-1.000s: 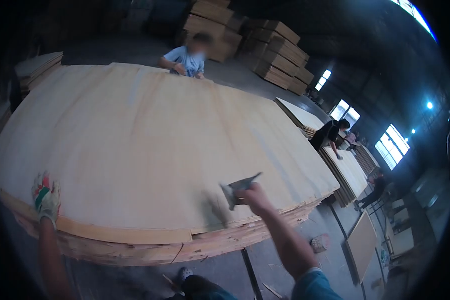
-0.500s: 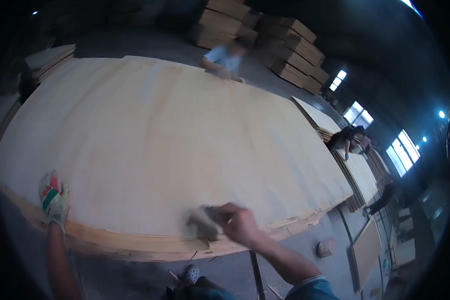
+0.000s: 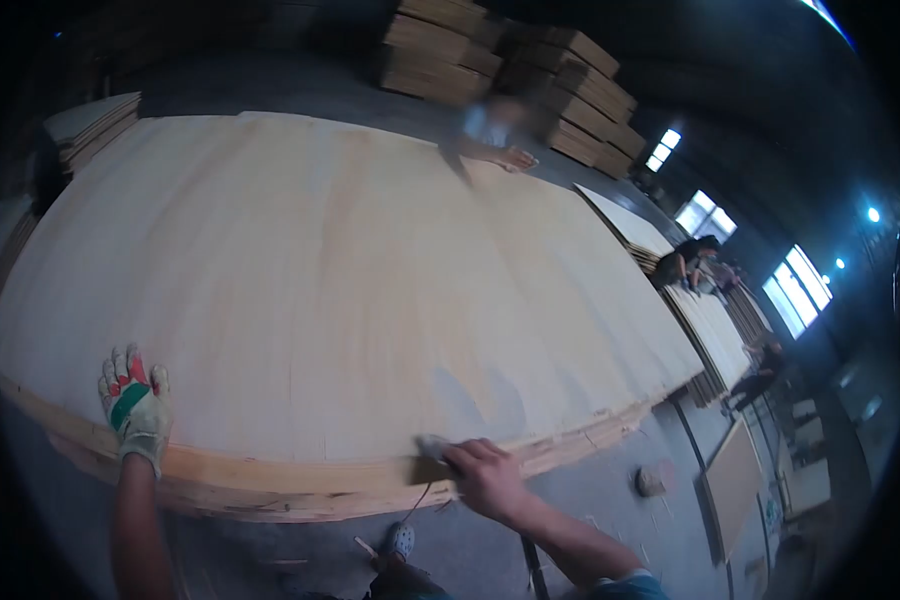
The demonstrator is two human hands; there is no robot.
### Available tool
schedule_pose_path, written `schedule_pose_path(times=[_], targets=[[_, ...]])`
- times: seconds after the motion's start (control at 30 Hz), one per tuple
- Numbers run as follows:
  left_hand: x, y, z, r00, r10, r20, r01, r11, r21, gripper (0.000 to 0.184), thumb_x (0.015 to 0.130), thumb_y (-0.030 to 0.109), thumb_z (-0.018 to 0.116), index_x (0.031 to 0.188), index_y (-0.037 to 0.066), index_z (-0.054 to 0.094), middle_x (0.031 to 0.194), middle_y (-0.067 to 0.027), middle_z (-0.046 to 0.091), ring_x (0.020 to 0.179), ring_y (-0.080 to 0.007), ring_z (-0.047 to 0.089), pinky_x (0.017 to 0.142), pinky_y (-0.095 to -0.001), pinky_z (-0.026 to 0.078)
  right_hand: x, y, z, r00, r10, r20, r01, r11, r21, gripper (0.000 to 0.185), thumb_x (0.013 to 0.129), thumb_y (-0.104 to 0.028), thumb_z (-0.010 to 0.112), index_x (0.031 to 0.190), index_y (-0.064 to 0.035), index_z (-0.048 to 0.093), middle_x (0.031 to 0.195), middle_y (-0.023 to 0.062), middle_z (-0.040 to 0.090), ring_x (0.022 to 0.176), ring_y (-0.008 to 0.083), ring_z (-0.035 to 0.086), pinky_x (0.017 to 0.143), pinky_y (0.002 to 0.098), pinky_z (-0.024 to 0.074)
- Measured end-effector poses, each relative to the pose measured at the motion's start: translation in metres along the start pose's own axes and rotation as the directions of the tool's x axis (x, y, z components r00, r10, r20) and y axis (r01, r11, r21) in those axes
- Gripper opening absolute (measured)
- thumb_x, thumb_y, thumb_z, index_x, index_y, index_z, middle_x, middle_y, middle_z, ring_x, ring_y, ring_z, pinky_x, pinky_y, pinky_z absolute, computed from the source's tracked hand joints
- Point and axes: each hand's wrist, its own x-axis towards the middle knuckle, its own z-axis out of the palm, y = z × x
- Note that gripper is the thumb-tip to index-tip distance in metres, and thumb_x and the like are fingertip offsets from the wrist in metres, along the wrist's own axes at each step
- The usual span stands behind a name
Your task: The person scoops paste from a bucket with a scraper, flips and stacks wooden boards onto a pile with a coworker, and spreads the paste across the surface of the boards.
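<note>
Nr panel (image 3: 320, 290) edge, scraper (image 3: 433, 446) juts from R fingers (image 3: 473, 456).

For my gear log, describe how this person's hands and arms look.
The left hand wears a pale glove with a green band and red patches; that forearm is bare. The right hand is ungloved, its arm bare up to a teal sleeve.

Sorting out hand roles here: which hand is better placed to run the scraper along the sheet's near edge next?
Probably the right hand: it holds the scraper at the near edge. The gloved left hand rests on the sheet, well away from the scraper.
</note>
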Motion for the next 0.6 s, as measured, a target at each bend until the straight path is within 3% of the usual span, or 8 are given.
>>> schedule_pose_path(times=[0.07, 0.13, 0.17, 0.23, 0.27, 0.37, 0.4, 0.6], targets=[[0.009, -0.01, -0.001, 0.993, 0.114, 0.017, -0.113, 0.993, -0.045, 0.062, 0.1, 0.045, 0.059, 0.15, 0.01, 0.05, 0.154, -0.0219, 0.047, 0.144, -0.0421, 0.042, 0.119, -0.0489, 0.033, 0.02, -0.038, 0.002, 0.995, 0.085, 0.043, -0.086, 0.996, 0.026, 0.022, 0.084, -0.006, 0.069, 0.106, -0.0068, 0.073, 0.098, 0.014, 0.073, 0.092, 0.0336, 0.071, 0.078, 0.0448, 0.0591], [0.048, -0.054, -0.041, 0.946, 0.051, 0.32, 0.03, 0.97, -0.242, 0.06, 0.101, 0.044, 0.058, 0.15, 0.01, 0.05, 0.154, -0.0219, 0.047, 0.143, -0.0411, 0.042, 0.119, -0.0483, 0.033, 0.05, -0.049, -0.012, 0.969, 0.245, -0.036, -0.239, 0.963, 0.12, 0.013, 0.089, -0.007, 0.067, 0.099, -0.0035, 0.073, 0.095, 0.0163, 0.073, 0.09, 0.0351, 0.072, 0.078, 0.0446, 0.0586], [0.055, -0.074, -0.052, 0.877, 0.031, 0.479, 0.134, 0.942, -0.306, 0.06, 0.101, 0.044, 0.057, 0.15, 0.01, 0.05, 0.154, -0.0219, 0.047, 0.143, -0.0407, 0.042, 0.119, -0.048, 0.033, 0.064, -0.048, -0.029, 0.944, 0.283, -0.17, -0.252, 0.95, 0.183, 0.013, 0.093, -0.01, 0.066, 0.096, -0.0019, 0.075, 0.09, 0.0195, 0.074, 0.085, 0.028, 0.075, 0.075, 0.0407, 0.0581], [0.061, -0.131, -0.007, 0.981, 0.037, 0.189, 0.032, 0.937, -0.348, 0.059, 0.101, 0.042, 0.059, 0.15, 0.011, 0.05, 0.153, -0.0204, 0.049, 0.144, -0.0386, 0.042, 0.12, -0.0477, 0.031, 0.097, -0.053, -0.071, 0.829, 0.554, -0.069, -0.518, 0.81, 0.275, 0.02, 0.093, -0.015, 0.069, 0.101, 0.0014, 0.076, 0.085, 0.0182, 0.076, 0.079, 0.0135, 0.072, 0.069, 0.0341, 0.056], [0.067, -0.155, 0.013, 0.999, 0.039, 0.023, -0.028, 0.935, -0.355, 0.059, 0.101, 0.042, 0.059, 0.15, 0.011, 0.05, 0.152, -0.0197, 0.049, 0.144, -0.0375, 0.042, 0.12, -0.0475, 0.03, 0.103, -0.027, -0.069, 0.808, 0.587, 0.042, -0.552, 0.732, 0.398, 0.025, 0.091, -0.018, 0.069, 0.1, 0.0044, 0.075, 0.085, 0.0152, 0.077, 0.077, 0.0146, 0.072, 0.069, 0.0358, 0.0562], [0.075, -0.169, 0.042, 0.999, 0.036, -0.022, -0.039, 0.983, -0.178, 0.057, 0.101, 0.042, 0.059, 0.149, 0.012, 0.051, 0.153, -0.0172, 0.049, 0.145, -0.0351, 0.041, 0.12, -0.0468, 0.03, 0.114, 0.049, 0.009, 0.673, 0.738, 0.058, -0.728, 0.646, 0.23, 0.023, 0.089, -0.019, 0.068, 0.099, -0.0002, 0.076, 0.086, 0.0177, 0.076, 0.078, 0.0216, 0.074, 0.07, 0.0373, 0.0569], [0.075, -0.17, 0.039, 0.999, 0.034, -0.004, -0.034, 0.981, -0.19, 0.058, 0.101, 0.041, 0.059, 0.15, 0.012, 0.05, 0.154, -0.0161, 0.049, 0.145, -0.035, 0.041, 0.121, -0.0469, 0.03, 0.119, 0.054, 0.039, 0.826, 0.536, -0.177, -0.562, 0.809, -0.171, 0.019, 0.087, -0.02, 0.068, 0.098, -0.007, 0.077, 0.089, 0.0183, 0.075, 0.081, 0.0306, 0.074, 0.073, 0.0395, 0.058], [0.078, -0.161, 0.028, 0.998, 0.058, 0.002, -0.057, 0.984, -0.169, 0.057, 0.099, 0.038, 0.062, 0.147, 0.01, 0.051, 0.155, -0.0137, 0.05, 0.147, -0.0346, 0.04, 0.122, -0.0486, 0.028, 0.069, -0.041, 0.001, 0.956, 0.245, 0.159, -0.251, 0.968, 0.017, 0.018, 0.088, -0.011, 0.068, 0.102, -0.0132, 0.078, 0.099, 0.0133, 0.075, 0.089, 0.0333, 0.073, 0.078, 0.0405, 0.0586]])
